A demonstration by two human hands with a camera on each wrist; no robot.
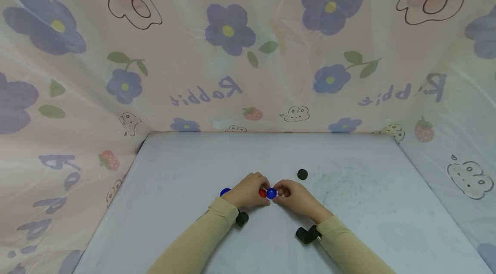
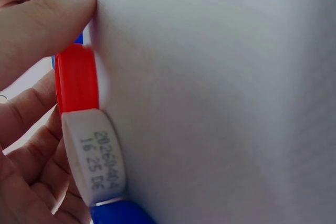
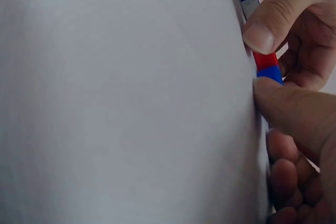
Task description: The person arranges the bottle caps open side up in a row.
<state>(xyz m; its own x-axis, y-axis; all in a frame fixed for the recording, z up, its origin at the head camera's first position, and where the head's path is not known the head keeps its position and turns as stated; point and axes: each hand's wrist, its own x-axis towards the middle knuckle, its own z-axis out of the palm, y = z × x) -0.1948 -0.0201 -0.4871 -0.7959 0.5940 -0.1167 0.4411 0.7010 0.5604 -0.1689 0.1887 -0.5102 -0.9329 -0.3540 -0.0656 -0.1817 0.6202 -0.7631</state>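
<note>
Four-part row of bottle caps lies on the white table: a blue cap (image 1: 225,191) at the left end, a white cap (image 2: 94,158) with printed digits, a red cap (image 1: 262,192) and a second blue cap (image 1: 271,193) at the right end. My left hand (image 1: 245,192) pinches the red cap between thumb and fingers and hides the white cap in the head view. From the other side, my right hand (image 1: 297,197) holds the right-end blue cap, its thumb (image 3: 283,100) against the cap's edge. Both hands' fingertips almost meet around this blue cap.
A black round disc (image 1: 302,174) lies on the table beyond my right hand. Black wrist cameras (image 1: 307,235) sit below both wrists. A printed curtain (image 1: 271,67) with flowers and animals hangs behind the table (image 1: 186,157) and along its sides.
</note>
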